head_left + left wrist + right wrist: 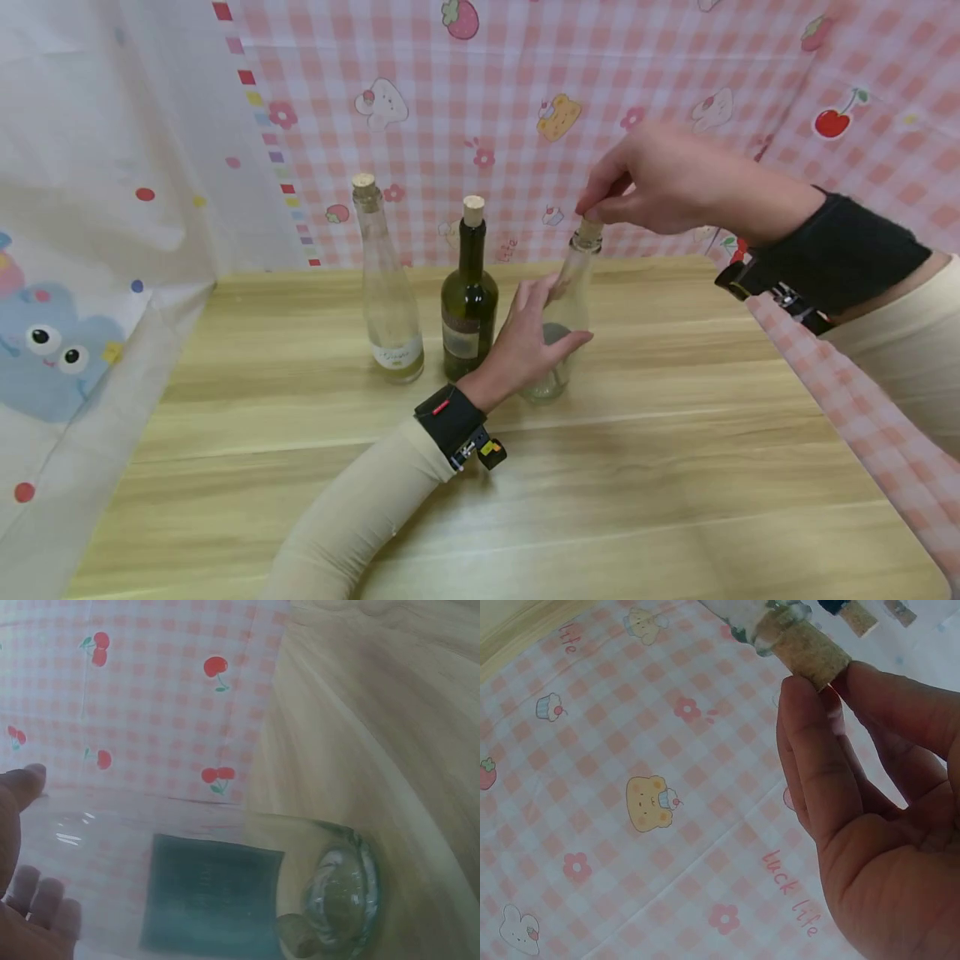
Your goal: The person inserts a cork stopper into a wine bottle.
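A clear glass bottle (576, 292) with a dark label stands upright at the right of a row of bottles. My left hand (521, 346) holds its body, with thumb and fingers on either side; the fingers show through the glass in the left wrist view. Above, my right hand (660, 183) pinches the cork (810, 656) between thumb and fingertips. The cork's lower end sits in the bottle's mouth, and its upper part stands out of the glass. Low in the bottle, the left wrist view shows a small brownish piece (296, 935) near the base.
Left of my left hand stands a dark green wine bottle (470, 292) with a cork in its neck. Farther left is another clear bottle (390, 292), also corked, with a white label. Behind the wooden table (600, 500) hangs a pink checked cloth (510, 100).
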Action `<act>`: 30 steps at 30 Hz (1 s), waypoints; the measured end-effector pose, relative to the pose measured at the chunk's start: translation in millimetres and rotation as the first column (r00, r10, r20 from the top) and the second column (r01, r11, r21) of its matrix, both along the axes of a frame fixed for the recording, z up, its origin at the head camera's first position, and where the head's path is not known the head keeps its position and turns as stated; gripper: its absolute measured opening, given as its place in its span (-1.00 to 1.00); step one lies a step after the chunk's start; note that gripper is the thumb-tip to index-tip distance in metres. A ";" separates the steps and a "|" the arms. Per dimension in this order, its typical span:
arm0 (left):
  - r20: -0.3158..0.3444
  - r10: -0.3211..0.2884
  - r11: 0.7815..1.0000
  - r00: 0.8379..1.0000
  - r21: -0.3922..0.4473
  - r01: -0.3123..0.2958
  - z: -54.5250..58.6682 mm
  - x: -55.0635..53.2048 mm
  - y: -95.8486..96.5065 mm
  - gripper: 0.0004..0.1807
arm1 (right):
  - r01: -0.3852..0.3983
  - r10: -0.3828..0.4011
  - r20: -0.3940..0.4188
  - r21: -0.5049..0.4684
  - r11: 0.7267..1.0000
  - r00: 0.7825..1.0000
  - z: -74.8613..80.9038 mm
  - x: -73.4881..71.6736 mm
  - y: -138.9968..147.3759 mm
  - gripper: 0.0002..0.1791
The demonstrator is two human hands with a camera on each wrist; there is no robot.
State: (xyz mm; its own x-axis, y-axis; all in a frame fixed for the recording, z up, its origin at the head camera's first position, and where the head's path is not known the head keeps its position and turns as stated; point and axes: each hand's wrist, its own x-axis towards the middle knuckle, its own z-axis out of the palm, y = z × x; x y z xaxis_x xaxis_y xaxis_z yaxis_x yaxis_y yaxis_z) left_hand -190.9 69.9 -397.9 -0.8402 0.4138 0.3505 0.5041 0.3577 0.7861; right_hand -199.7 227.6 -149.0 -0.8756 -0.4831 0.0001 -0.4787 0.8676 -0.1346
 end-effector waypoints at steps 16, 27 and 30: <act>-0.268 0.020 0.954 0.963 -0.283 -0.099 9.2 -1.1 -40.3 0.03 | -0.141 0.018 -0.396 -0.284 0.948 0.918 -56.7 11.2 1.1 -0.32; -0.458 -0.058 0.918 0.887 -0.373 -0.132 -14.1 23.9 -79.7 -0.07 | -0.289 -0.007 -0.555 -0.443 0.849 0.832 -121.0 33.2 3.8 -0.18; -0.496 -0.075 0.915 0.865 -0.380 -0.139 -18.9 27.6 -86.5 -0.10 | -0.298 0.006 -0.557 -0.435 0.850 0.831 -143.2 41.5 5.4 -0.12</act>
State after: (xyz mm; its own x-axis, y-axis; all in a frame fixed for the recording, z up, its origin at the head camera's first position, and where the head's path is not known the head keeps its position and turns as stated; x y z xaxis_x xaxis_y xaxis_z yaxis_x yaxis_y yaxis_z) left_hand -163.3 -16.5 -416.8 -0.6151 0.5806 0.5334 0.7655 0.6018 0.2277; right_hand -158.1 233.0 -292.1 -0.5834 -0.4158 0.6977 -0.7193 0.6634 -0.2062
